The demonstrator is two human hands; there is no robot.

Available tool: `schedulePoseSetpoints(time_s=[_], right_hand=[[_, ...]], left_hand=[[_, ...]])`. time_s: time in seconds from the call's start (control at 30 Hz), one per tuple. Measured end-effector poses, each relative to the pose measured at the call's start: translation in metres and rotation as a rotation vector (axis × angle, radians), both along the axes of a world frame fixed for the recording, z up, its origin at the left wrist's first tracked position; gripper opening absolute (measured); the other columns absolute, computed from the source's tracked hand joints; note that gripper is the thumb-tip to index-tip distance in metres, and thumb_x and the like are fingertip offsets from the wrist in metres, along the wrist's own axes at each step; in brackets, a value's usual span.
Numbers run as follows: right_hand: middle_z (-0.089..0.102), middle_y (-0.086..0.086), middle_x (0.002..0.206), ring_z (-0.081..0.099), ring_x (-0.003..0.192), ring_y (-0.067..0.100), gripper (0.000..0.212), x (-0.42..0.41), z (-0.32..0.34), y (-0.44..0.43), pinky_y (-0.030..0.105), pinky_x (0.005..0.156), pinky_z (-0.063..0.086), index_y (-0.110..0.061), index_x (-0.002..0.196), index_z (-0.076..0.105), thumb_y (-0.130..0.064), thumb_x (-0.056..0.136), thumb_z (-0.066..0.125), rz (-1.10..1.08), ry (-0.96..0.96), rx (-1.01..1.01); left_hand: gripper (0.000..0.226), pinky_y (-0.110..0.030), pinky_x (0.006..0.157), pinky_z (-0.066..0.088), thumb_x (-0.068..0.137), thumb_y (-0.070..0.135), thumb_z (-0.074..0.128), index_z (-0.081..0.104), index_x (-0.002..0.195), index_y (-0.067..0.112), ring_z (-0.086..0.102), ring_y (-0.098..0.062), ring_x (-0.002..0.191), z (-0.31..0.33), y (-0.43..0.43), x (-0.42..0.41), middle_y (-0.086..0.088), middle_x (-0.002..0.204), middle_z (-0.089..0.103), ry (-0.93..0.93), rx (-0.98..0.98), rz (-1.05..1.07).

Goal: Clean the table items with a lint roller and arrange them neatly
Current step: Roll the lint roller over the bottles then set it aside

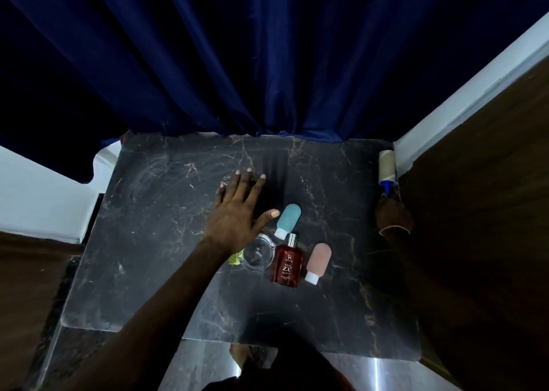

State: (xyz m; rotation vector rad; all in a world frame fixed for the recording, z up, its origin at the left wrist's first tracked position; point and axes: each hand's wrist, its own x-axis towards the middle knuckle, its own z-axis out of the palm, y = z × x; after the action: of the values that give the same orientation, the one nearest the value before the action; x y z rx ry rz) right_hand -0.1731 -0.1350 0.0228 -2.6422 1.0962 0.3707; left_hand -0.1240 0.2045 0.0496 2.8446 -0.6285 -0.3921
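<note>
My left hand [237, 209] hovers flat over the middle of the dark marble table [154, 242], fingers spread, holding nothing. Its thumb points toward a teal squeeze bottle [289, 219] lying on the table. Below it lie a red perfume bottle [287, 264], a pink squeeze bottle [318, 261] and a clear glass ashtray [257, 255]. A yellow-green comb [236, 258] is partly hidden under my forearm. My right hand [393, 216] grips the blue handle of the lint roller [387, 167] at the table's right edge, its roll pointing away from me.
A dark blue curtain [267, 63] hangs along the table's far edge. A white wall and a dark brown panel [481, 182] border the right side. More white wall shows at the left.
</note>
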Motion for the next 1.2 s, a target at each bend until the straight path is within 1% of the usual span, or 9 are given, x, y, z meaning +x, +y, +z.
schedulePoseSetpoints(time_s=[0.07,0.1,0.2,0.23,0.33,0.43,0.87,1.07,1.2], right_hand=[[0.066,0.029,0.121,0.067,0.113,0.033,0.036,0.0,0.004,0.001,0.04,0.097,0.053,0.011,0.126,0.059,-0.016,0.105,0.049,-0.026,-0.068,-0.002],[0.066,0.031,0.121,0.068,0.113,0.032,0.035,0.0,0.006,0.002,0.037,0.097,0.053,0.014,0.124,0.06,-0.012,0.104,0.052,-0.011,-0.076,-0.042],[0.048,0.026,0.145,0.049,0.136,0.035,0.047,0.006,0.007,0.011,0.042,0.114,0.036,0.006,0.147,0.04,-0.021,0.112,0.024,0.033,0.03,0.056],[0.049,0.025,0.145,0.048,0.136,0.035,0.048,0.01,0.006,0.017,0.042,0.114,0.036,0.004,0.147,0.039,-0.024,0.112,0.024,0.044,0.041,0.06],[0.06,0.026,0.135,0.057,0.128,0.039,0.05,0.021,0.004,0.033,0.043,0.108,0.043,0.004,0.137,0.053,-0.029,0.111,0.026,0.029,0.036,0.096],[0.063,0.027,0.129,0.059,0.124,0.041,0.05,0.026,0.005,0.05,0.046,0.105,0.046,0.003,0.134,0.056,-0.031,0.111,0.027,0.069,0.064,0.122],[0.064,0.017,0.133,0.063,0.123,0.033,0.044,0.028,0.022,0.114,0.043,0.101,0.05,-0.004,0.139,0.044,-0.032,0.111,0.025,0.481,0.176,0.074],[0.063,0.016,0.134,0.063,0.124,0.031,0.045,0.026,0.029,0.126,0.039,0.099,0.051,-0.005,0.141,0.042,-0.034,0.112,0.023,0.541,0.198,0.061],[0.062,0.017,0.135,0.061,0.125,0.032,0.046,0.024,0.033,0.119,0.042,0.101,0.05,-0.004,0.143,0.04,-0.033,0.112,0.023,0.494,0.194,0.062]], left_hand=[[0.084,-0.055,0.128,0.004,0.093,0.081,0.012,-0.008,0.161,0.035,-0.014,-0.023,0.157,0.001,0.001,0.0,-0.001,0.17,-0.013,0.006,0.001,0.001],[0.084,-0.054,0.128,0.003,0.093,0.081,0.012,-0.007,0.161,0.035,-0.014,-0.023,0.157,0.001,0.002,0.0,-0.001,0.17,-0.013,0.006,-0.003,0.004],[0.085,-0.054,0.128,0.004,0.094,0.081,0.013,-0.003,0.162,0.033,-0.012,-0.024,0.158,0.001,0.004,0.001,-0.003,0.171,-0.009,-0.011,-0.017,0.007],[0.084,-0.054,0.128,0.005,0.094,0.08,0.014,-0.002,0.162,0.033,-0.011,-0.024,0.158,0.0,0.005,0.001,-0.003,0.171,-0.008,-0.02,-0.015,0.006],[0.084,-0.054,0.128,0.006,0.094,0.081,0.013,-0.002,0.162,0.033,-0.009,-0.024,0.158,-0.002,0.007,0.001,-0.003,0.171,-0.007,-0.03,-0.019,0.015],[0.084,-0.054,0.128,0.006,0.093,0.082,0.011,-0.003,0.161,0.034,-0.008,-0.024,0.158,-0.005,0.008,0.001,-0.003,0.171,-0.006,-0.04,-0.021,0.021],[0.086,-0.055,0.128,0.008,0.092,0.083,0.008,-0.001,0.161,0.033,-0.008,-0.025,0.158,-0.004,0.01,-0.003,-0.004,0.171,-0.005,-0.044,-0.015,0.026],[0.084,-0.055,0.128,0.006,0.093,0.083,0.009,-0.005,0.16,0.035,-0.011,-0.024,0.158,-0.005,0.006,-0.004,-0.002,0.171,-0.008,-0.043,0.008,0.017],[0.084,-0.054,0.128,0.005,0.092,0.084,0.007,-0.006,0.16,0.036,-0.012,-0.023,0.157,-0.008,0.005,-0.004,-0.002,0.171,-0.007,-0.045,0.006,0.014]])
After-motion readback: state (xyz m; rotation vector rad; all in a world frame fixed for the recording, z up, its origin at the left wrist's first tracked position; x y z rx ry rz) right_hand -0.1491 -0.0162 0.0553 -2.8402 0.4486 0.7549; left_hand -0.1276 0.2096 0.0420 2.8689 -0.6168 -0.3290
